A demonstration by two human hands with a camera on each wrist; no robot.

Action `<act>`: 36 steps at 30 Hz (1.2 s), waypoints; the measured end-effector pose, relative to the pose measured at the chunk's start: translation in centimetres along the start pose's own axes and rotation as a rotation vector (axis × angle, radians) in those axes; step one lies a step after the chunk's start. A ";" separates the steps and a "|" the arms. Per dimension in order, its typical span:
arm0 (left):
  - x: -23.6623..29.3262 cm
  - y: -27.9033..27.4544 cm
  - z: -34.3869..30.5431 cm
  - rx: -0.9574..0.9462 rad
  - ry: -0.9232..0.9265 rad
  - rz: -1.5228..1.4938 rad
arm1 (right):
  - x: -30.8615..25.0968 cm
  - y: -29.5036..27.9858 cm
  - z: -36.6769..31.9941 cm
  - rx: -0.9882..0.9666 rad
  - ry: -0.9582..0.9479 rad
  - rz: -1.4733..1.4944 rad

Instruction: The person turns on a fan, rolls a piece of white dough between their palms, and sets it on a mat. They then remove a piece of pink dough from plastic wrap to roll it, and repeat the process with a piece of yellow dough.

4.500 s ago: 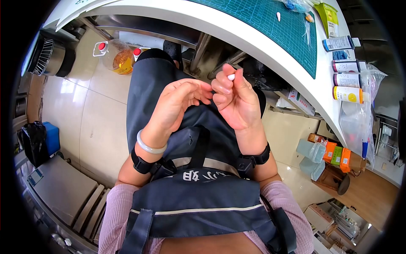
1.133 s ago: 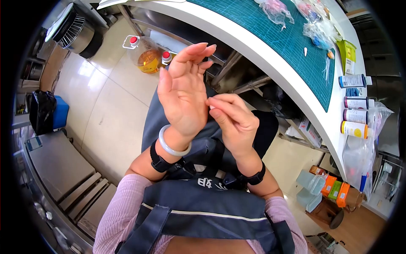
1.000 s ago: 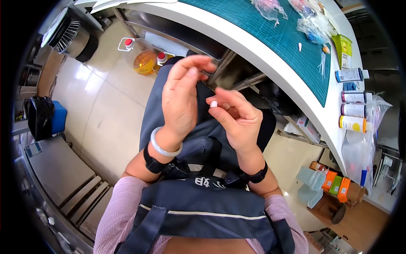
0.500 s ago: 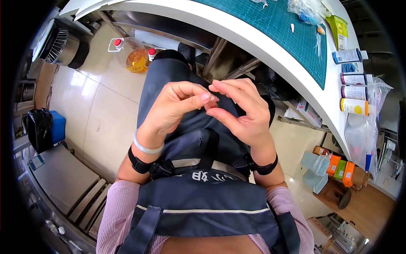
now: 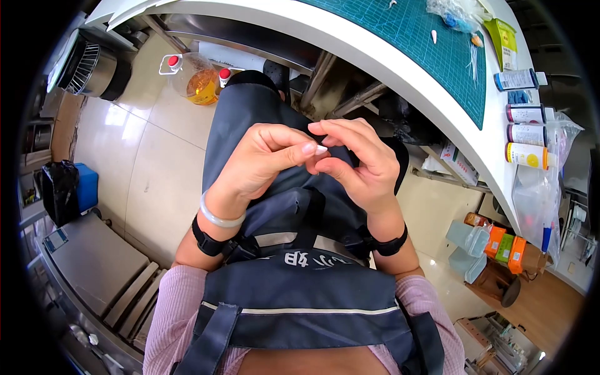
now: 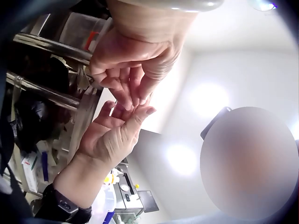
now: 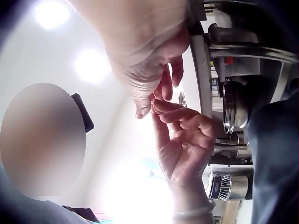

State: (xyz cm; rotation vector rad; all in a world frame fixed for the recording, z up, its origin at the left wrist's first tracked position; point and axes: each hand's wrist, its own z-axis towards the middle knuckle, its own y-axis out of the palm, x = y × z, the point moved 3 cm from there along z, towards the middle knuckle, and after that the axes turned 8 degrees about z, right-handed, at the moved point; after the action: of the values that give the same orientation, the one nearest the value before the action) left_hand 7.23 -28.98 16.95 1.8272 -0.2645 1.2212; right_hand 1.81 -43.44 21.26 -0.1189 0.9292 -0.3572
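Head view gives me the small white piece (image 5: 321, 150) held between thumb and fingers of the left hand (image 5: 253, 161), with its end showing past the thumb, above the lap and not on the mat (image 5: 450, 75). A second piece (image 5: 434, 36), slim and pale, lies on that mat, apart from other things, so I judge one piece is put down and one is in work. Whether the held one has its final form I cannot tell, because the fingers cover most of it. The right hand (image 5: 373, 167) is very near, facing the left one; its fingers are bent but loose, its thumb stands apart from them, and I see nothing gripped in it. Both wrist views show the fingertips of the two hands meeting, or almost meeting, but the piece itself is not clear there. Both forearms come up from the apron (image 5: 300, 322), below the table edge (image 5: 400, 75), and the bottles (image 5: 515, 81) stay outside their reach.
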 end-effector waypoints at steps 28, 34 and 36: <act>-0.7 0.6 0.3 0.035 0.051 0.055 | 0.4 -0.6 -0.8 0.063 0.031 0.018; -0.6 0.5 0.3 -0.021 0.023 -0.003 | 0.8 -0.6 -1.4 -0.007 -0.072 -0.071; -0.8 0.3 0.3 -0.019 0.013 0.022 | 0.7 -0.5 -1.4 -0.003 -0.061 -0.058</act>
State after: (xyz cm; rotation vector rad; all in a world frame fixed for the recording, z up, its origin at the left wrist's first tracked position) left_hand 6.82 -29.62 16.45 1.8038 -0.2883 1.2415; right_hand 1.00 -44.08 20.00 -0.1591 0.8675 -0.4035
